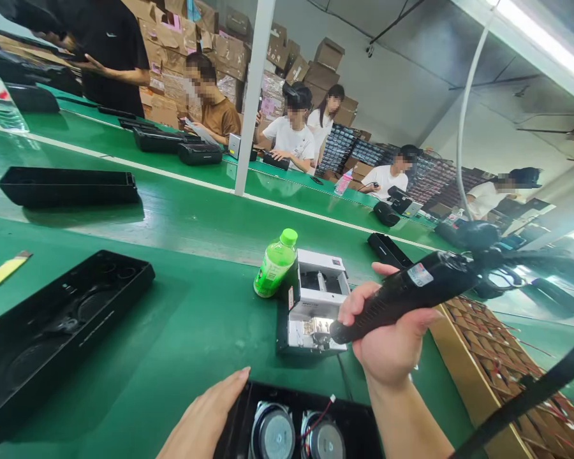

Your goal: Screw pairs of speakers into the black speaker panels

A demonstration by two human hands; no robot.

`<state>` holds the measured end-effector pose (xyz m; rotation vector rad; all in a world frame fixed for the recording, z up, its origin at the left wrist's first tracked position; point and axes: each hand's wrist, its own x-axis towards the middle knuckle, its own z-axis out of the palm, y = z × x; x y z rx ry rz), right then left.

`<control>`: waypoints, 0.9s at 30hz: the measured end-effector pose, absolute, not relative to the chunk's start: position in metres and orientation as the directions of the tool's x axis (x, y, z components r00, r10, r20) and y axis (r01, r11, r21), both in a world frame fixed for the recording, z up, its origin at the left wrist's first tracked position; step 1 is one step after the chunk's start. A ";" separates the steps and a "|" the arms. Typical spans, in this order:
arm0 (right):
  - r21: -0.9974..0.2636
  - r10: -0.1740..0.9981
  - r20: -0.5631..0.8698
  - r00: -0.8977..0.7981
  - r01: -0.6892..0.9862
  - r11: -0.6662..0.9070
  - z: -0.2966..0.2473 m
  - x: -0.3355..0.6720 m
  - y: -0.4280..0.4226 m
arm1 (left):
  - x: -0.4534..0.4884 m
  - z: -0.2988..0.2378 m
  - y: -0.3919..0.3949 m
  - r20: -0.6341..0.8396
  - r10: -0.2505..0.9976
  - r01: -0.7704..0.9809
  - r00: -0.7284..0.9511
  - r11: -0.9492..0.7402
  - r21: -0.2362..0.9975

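My right hand [387,341] is closed round a black electric screwdriver [402,293], its tip pointing down-left over a small white-and-black screw feeder box [316,306]. A cable runs from the tool's rear up and to the right. My left hand [205,417] lies flat, fingers together, on the left end of a black speaker housing [296,424] at the bottom edge. Two round speaker drivers with red wires sit inside that housing.
A green drink bottle [275,264] stands beside the feeder. Black housings lie on the green bench at left [52,325] and far left [69,185]. A cardboard tray of wired parts [497,363] sits at right. Several people work along the far side.
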<state>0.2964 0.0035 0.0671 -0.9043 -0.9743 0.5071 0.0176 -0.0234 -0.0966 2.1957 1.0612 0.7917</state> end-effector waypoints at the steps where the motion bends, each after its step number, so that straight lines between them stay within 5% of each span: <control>1: -0.839 0.734 0.486 0.474 0.019 0.543 0.068 0.295 0.003 | 0.017 -0.097 -0.024 0.254 0.822 0.485 0.510 -0.519 0.704; 27: -0.854 0.748 0.392 0.536 -0.090 0.512 0.106 0.268 -0.038 | 0.012 -0.077 -0.046 0.244 0.798 0.429 0.550 -0.521 0.738</control>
